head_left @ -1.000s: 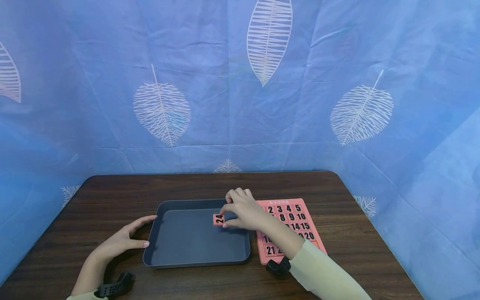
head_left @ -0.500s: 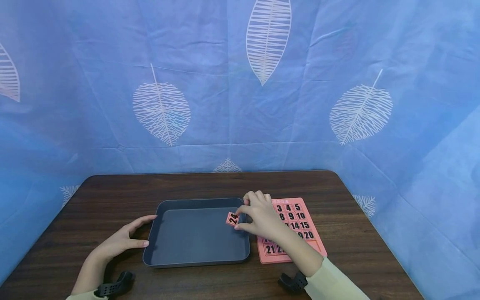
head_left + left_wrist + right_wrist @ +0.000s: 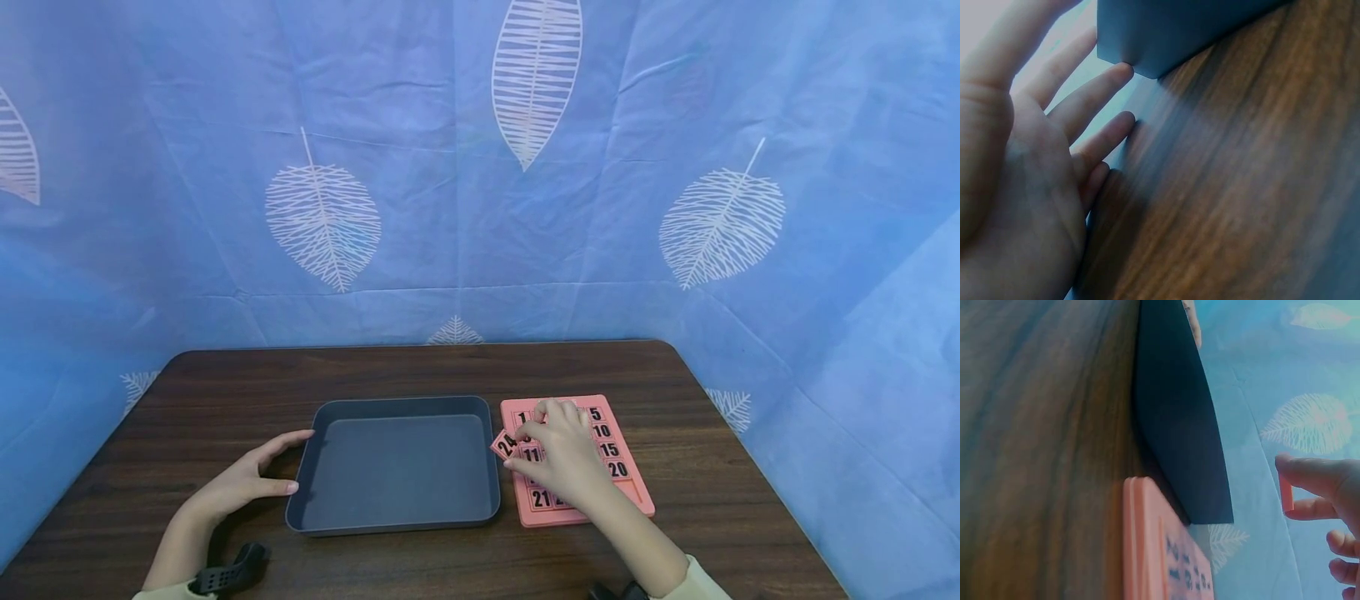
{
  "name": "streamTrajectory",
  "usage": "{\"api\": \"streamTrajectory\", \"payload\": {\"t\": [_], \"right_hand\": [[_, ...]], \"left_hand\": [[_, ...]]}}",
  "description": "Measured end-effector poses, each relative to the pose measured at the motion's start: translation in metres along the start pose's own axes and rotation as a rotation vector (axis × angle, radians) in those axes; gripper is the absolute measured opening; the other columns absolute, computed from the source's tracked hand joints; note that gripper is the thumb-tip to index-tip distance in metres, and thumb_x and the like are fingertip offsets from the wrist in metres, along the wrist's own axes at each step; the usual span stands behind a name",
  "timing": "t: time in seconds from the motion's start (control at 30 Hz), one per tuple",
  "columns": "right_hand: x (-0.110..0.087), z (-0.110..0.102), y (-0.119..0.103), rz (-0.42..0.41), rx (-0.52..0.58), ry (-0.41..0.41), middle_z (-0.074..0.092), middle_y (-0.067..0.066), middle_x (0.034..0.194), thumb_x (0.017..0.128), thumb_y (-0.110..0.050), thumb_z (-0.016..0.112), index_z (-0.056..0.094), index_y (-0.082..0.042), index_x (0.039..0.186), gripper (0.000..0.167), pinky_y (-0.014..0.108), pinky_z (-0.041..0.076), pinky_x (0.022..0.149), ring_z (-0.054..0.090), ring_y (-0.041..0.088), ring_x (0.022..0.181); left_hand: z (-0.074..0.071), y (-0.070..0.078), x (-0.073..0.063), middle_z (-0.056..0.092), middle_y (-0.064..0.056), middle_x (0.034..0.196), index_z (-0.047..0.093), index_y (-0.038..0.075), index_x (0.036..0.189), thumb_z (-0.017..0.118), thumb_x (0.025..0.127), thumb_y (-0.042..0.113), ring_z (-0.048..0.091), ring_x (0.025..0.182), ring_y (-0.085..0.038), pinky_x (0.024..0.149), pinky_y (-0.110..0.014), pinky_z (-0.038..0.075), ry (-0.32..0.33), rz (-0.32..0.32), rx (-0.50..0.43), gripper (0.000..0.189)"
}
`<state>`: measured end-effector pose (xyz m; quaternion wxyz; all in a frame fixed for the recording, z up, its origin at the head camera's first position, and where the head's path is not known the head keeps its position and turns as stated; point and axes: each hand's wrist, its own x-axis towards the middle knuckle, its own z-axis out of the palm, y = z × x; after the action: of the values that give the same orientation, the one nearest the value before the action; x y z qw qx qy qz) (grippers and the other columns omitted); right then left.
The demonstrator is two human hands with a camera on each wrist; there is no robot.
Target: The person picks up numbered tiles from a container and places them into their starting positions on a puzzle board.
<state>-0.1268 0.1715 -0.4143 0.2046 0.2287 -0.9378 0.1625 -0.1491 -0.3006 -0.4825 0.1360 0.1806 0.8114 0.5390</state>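
Note:
Between thumb and index finger, my right hand [image 3: 566, 458] pinches a pink number tile [image 3: 505, 445] marked 24. In the right wrist view the tile [image 3: 1286, 492] shows edge-on, held up in the air. Below that hand lies the pink number board [image 3: 637, 492], with rows of numbered tiles partly hidden by the hand and an unfilled slot at its lower right. My left hand [image 3: 236, 483] rests against the left side of the dark grey tray [image 3: 397, 467], its thumb and fingers spread. In the left wrist view, fingertips touch the tray's wall [image 3: 1147, 37].
The tray and board stand side by side on a dark wooden table [image 3: 405, 567], a narrow gap between them. A blue cloth [image 3: 420, 208] with white leaf prints hangs behind the table. Black straps [image 3: 232, 571] sit on the wrists.
My right hand has carried the 24 tile rightward from over the tray to the board's left edge, turning it slightly. The left hand and tray have stayed put.

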Motion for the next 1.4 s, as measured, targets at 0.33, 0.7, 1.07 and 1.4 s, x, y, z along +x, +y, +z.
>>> {"api": "streamTrajectory", "payload": {"t": [0.33,0.7,1.07,1.4], "right_hand": [[-0.031,-0.003,0.022,0.122,0.013,0.088,0.039,-0.005,0.090,0.063,-0.037,0.089,0.065,-0.026,0.072,0.029,0.039,0.020,0.070,0.035,0.020,0.082],[-0.061,-0.013,0.039,0.289,-0.047,0.008,0.045,0.003,0.097,0.068,-0.043,0.084,0.062,-0.024,0.072,0.029,0.043,0.022,0.071,0.037,0.026,0.086],[-0.084,-0.020,0.052,0.424,-0.049,-0.018,0.047,0.005,0.096,0.069,-0.041,0.083,0.059,-0.023,0.070,0.031,0.046,0.024,0.069,0.039,0.029,0.085],[-0.096,-0.023,0.063,0.518,-0.058,-0.113,0.048,0.007,0.097,0.070,-0.054,0.079,0.058,-0.022,0.069,0.038,0.046,0.025,0.068,0.038,0.029,0.084]], "left_hand": [[0.002,0.004,0.000,0.020,-0.022,0.153,0.034,0.012,0.149,0.065,0.091,0.013,0.009,0.137,-0.049,0.094,-0.073,0.021,0.002,-0.016,-0.001,0.066],[0.005,0.005,-0.002,0.020,-0.023,0.153,0.034,0.011,0.149,0.066,0.091,0.014,0.009,0.137,-0.050,0.094,-0.073,0.020,0.008,-0.038,-0.001,0.067],[0.005,0.003,-0.002,0.021,-0.022,0.153,0.035,0.012,0.149,0.067,0.090,0.015,0.009,0.137,-0.050,0.094,-0.074,0.019,0.014,-0.039,0.007,0.067],[0.002,0.003,-0.001,0.021,-0.022,0.153,0.035,0.012,0.148,0.067,0.090,0.014,0.009,0.137,-0.049,0.094,-0.074,0.019,0.011,-0.031,0.000,0.066]]}}
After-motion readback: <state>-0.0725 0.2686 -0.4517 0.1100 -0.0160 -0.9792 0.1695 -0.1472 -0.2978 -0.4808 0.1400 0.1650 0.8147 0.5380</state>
